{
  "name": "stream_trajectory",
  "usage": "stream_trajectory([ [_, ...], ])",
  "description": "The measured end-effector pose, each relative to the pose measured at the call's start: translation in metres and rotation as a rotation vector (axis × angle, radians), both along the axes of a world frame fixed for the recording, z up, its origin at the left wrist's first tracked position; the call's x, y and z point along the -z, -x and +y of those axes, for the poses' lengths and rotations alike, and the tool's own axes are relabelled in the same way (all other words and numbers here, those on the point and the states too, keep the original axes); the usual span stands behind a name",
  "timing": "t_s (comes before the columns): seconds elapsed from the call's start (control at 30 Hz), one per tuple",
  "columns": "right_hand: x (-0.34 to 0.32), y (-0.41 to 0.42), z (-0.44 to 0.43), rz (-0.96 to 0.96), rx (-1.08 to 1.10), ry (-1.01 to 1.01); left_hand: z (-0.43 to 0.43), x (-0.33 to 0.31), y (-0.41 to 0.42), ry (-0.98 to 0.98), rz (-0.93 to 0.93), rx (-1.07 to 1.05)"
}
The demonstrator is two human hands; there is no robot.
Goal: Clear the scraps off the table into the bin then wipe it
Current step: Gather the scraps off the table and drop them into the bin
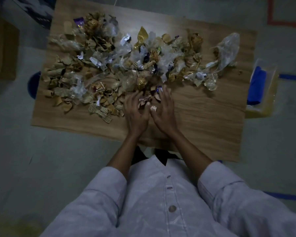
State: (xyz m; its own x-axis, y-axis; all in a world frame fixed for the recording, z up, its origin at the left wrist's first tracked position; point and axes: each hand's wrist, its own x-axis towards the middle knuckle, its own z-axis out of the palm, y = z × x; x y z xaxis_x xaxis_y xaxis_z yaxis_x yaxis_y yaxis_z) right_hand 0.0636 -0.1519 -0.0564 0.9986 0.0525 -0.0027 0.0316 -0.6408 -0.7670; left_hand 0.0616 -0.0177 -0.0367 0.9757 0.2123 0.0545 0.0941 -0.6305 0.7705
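Observation:
A wide heap of scraps point(120, 65), made of torn brown cardboard, clear plastic, gold foil and white paper bits, covers the far two thirds of the wooden table point(203, 117). My left hand point(135, 113) and my right hand point(162, 112) lie side by side at the near edge of the heap. Their fingers are spread and bent over a small cluster of cardboard and foil bits point(146, 102) between them. A small pale scrap point(153, 108) sits at my right thumb. The bin is not clearly in view.
A clear bag holding a blue cloth point(256, 86) sits off the table's right edge. A blue round object point(33, 84) peeks from under the left edge. A brown cardboard box point(3, 47) stands on the floor at left. The table's near right part is bare wood.

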Motion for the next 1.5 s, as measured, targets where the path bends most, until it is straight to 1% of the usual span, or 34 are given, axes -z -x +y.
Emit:
stream_trajectory([
  [0.07, 0.009, 0.021, -0.002, 0.056, 0.026, 0.123, -0.019, 0.002, 0.029, 0.043, 0.101, -0.157],
  [0.13, 0.015, 0.035, 0.000, 0.126, -0.007, 0.234, -0.034, -0.004, 0.045, 0.012, 0.214, -0.238],
  [0.23, 0.014, 0.044, 0.003, 0.180, -0.142, 0.254, -0.043, 0.001, 0.049, -0.013, 0.277, -0.103],
  [0.3, 0.009, 0.042, 0.006, 0.170, -0.250, 0.282, -0.041, 0.005, 0.043, 0.056, 0.331, -0.069],
  [0.4, 0.017, 0.023, 0.013, 0.194, -0.339, 0.414, -0.037, 0.004, 0.022, 0.198, 0.353, -0.001],
  [0.47, 0.020, 0.006, 0.016, 0.196, -0.352, 0.368, -0.032, -0.002, 0.003, 0.245, 0.301, 0.050],
  [0.53, 0.016, -0.013, 0.018, 0.137, -0.303, 0.202, -0.023, -0.012, -0.018, 0.253, 0.209, 0.061],
  [0.6, 0.011, -0.034, 0.018, 0.039, -0.188, 0.096, -0.014, -0.022, -0.033, 0.209, 0.084, 0.074],
  [0.67, 0.006, -0.047, 0.020, -0.030, -0.127, 0.084, -0.008, -0.031, -0.034, 0.139, -0.024, 0.051],
  [0.7, 0.002, -0.046, 0.022, -0.037, -0.120, 0.069, -0.005, -0.031, -0.030, 0.113, -0.042, 0.010],
  [0.73, 0.000, -0.040, 0.025, -0.043, -0.116, 0.054, -0.003, -0.026, -0.022, 0.104, -0.028, -0.048],
  [0.8, 0.002, -0.014, 0.029, -0.076, -0.160, 0.046, 0.000, -0.016, 0.004, 0.163, 0.079, -0.139],
  [0.93, 0.024, 0.036, 0.034, -0.065, -0.293, 0.036, 0.003, 0.003, 0.049, 0.298, 0.262, -0.129],
  [1.0, 0.031, 0.034, 0.036, -0.035, -0.301, 0.065, 0.006, 0.008, 0.059, 0.327, 0.309, -0.156],
  [1.1, 0.029, 0.014, 0.046, 0.014, -0.329, 0.189, 0.020, 0.010, 0.054, 0.265, 0.339, -0.206],
  [1.2, 0.024, -0.017, 0.060, 0.025, -0.350, 0.247, 0.046, 0.009, 0.031, 0.221, 0.343, -0.141],
  [1.27, 0.015, -0.037, 0.069, -0.012, -0.292, 0.246, 0.064, 0.003, 0.011, 0.224, 0.318, -0.083],
  [1.3, 0.008, -0.044, 0.071, -0.044, -0.233, 0.231, 0.070, -0.004, 0.003, 0.216, 0.300, -0.070],
  [1.37, -0.006, -0.042, 0.077, -0.147, -0.083, 0.194, 0.082, -0.017, -0.004, 0.172, 0.209, -0.083],
  [1.43, -0.014, -0.018, 0.089, -0.187, 0.014, 0.173, 0.099, -0.022, -0.002, 0.072, 0.135, -0.164],
  [1.47, -0.013, -0.001, 0.095, -0.163, 0.038, 0.132, 0.109, -0.022, 0.003, 0.018, 0.135, -0.246],
  [1.5, -0.010, 0.015, 0.103, -0.091, 0.063, 0.051, 0.119, -0.019, 0.009, -0.014, 0.175, -0.343],
])
